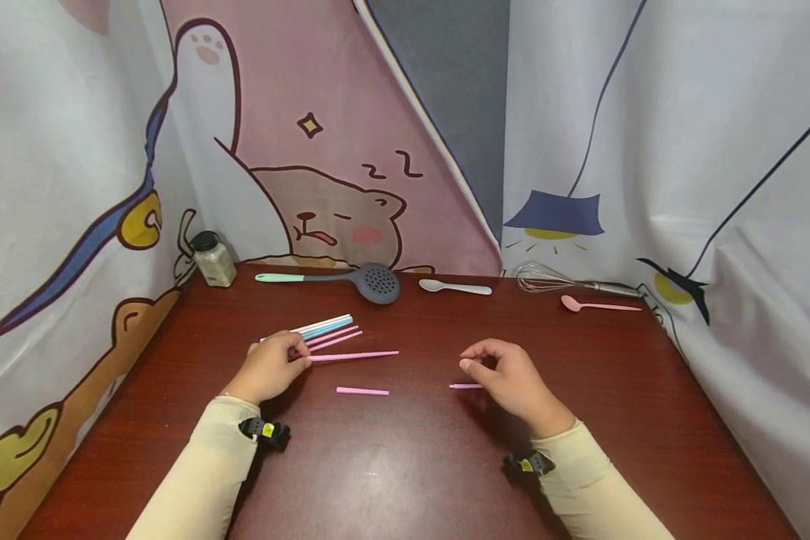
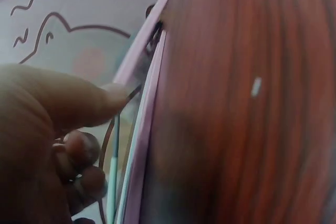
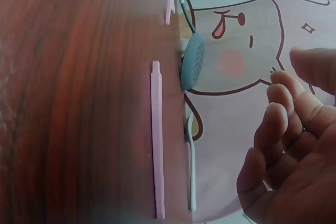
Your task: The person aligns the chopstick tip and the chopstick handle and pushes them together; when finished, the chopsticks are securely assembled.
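My left hand (image 1: pixel 265 369) pinches one end of a slim pink chopstick (image 1: pixel 354 355) between thumb and index finger, its tapered tip pointing right. Beside and behind that hand lie more chopsticks (image 1: pixel 331 327) in white, blue and pink, partly covered by the fingers. A short pink chopstick piece (image 1: pixel 363 391) lies on the table between the hands. My right hand (image 1: pixel 509 379) hovers with fingers loosely bent and nothing in them. Another pink piece (image 1: pixel 466 386) lies beneath it, partly hidden in the head view; the right wrist view shows its narrow peg end (image 3: pixel 156 67).
Along the back of the brown table (image 1: pixel 378 465) lie a grey slotted skimmer (image 1: pixel 378 284), a white spoon (image 1: pixel 455 287), a wire whisk (image 1: pixel 547 277) and a pink spoon (image 1: pixel 601 305). A black-lidded jar (image 1: pixel 214 261) stands at the back left. Printed curtains (image 1: pixel 337 217) hang behind and at both sides.
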The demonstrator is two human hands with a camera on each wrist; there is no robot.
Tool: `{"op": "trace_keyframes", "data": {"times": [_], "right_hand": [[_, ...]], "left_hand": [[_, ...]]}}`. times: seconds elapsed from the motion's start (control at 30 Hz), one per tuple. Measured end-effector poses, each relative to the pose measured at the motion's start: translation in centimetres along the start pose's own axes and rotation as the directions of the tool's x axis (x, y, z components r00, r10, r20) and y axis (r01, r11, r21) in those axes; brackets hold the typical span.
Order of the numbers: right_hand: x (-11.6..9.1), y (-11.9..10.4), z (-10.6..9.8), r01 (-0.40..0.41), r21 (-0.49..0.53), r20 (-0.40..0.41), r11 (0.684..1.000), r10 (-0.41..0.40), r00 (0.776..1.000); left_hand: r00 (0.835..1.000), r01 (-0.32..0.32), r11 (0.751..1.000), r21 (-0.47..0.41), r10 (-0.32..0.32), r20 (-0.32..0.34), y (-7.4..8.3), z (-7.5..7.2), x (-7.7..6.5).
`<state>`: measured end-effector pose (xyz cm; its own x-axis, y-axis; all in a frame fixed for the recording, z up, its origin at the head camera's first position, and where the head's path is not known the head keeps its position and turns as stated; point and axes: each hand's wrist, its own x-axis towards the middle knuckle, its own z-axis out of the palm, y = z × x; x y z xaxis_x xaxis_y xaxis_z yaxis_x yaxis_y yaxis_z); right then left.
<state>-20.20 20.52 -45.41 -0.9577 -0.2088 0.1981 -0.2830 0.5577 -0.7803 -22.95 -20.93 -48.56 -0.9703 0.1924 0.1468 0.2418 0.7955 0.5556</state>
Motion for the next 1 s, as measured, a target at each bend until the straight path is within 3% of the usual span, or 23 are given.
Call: {"op": "trace_keyframes", "data": {"times": [0.37,0.63,0.87,1.0], "right_hand": [[0.4,0.8,-0.5,-0.035,-0.025,0.012,0.999,0.035,0.999],[0.6,1.2,-0.8,-0.052,-0.051,0.004,0.997,0.053,0.999],[0.7,1.7,-1.0,-0.045,-0.069,0.004,0.997,0.045,0.999],[0.7,1.9,-1.4,-0.067,-0.083,0.03,0.994,0.069,0.997]], "left_hand": [[0.984,0.119,0.988,0.099,-0.131,0.118,-1.2,-2.0,-0.3],[0.971,0.159,0.976,0.146,-0.181,0.158,-1.2,-2.8,-0.6],[0.97,0.165,0.973,0.163,-0.191,0.154,-1.0,-3.1,-0.7],[0.983,0.092,0.987,0.129,-0.111,0.145,-0.3,-2.4,-0.4]]}}
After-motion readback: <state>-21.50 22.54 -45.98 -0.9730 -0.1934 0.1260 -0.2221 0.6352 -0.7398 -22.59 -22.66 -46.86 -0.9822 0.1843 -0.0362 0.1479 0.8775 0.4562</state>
